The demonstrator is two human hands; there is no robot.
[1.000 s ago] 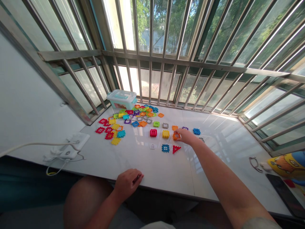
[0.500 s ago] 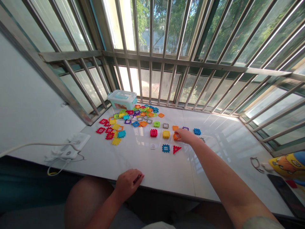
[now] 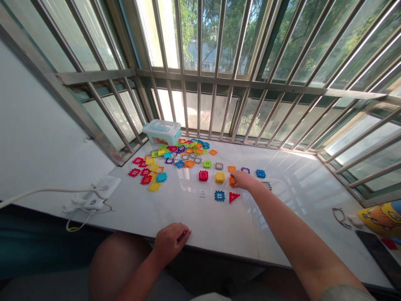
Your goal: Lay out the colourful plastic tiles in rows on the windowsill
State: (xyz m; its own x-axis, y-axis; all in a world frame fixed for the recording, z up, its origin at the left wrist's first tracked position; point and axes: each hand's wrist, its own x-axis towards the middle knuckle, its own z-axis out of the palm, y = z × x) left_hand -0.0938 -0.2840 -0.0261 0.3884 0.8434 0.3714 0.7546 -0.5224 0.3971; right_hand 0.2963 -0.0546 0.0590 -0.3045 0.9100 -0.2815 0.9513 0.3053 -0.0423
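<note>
My right hand [image 3: 242, 179] reaches over the table with its fingers closed round an orange toy building block [image 3: 232, 180], partly hidden by the fingertips. Left of it stand a yellow block [image 3: 219, 177] and a red block [image 3: 203, 175]. Nearer to me lie a blue window-shaped piece [image 3: 219, 195], a red triangle piece [image 3: 233, 197] and a small white grid piece [image 3: 202, 193]. Behind are a green piece [image 3: 207, 164], a grey piece [image 3: 219, 166] and a flat orange piece [image 3: 232, 169]. My left hand [image 3: 171, 239] rests curled at the table's front edge; nothing shows in it.
A heap of coloured pieces [image 3: 184, 154] spreads before a lidded plastic box [image 3: 162, 131]. A blue piece [image 3: 260, 173] lies beyond my right wrist. A power strip [image 3: 102, 194] with cables sits left; glasses [image 3: 341, 218] and a dark phone-like slab [image 3: 376, 253] lie right. Barred windows border the table [image 3: 216, 230].
The whole view has shifted slightly. My right hand stays at the orange block, covering a little more of it. My left hand rests as before.
</note>
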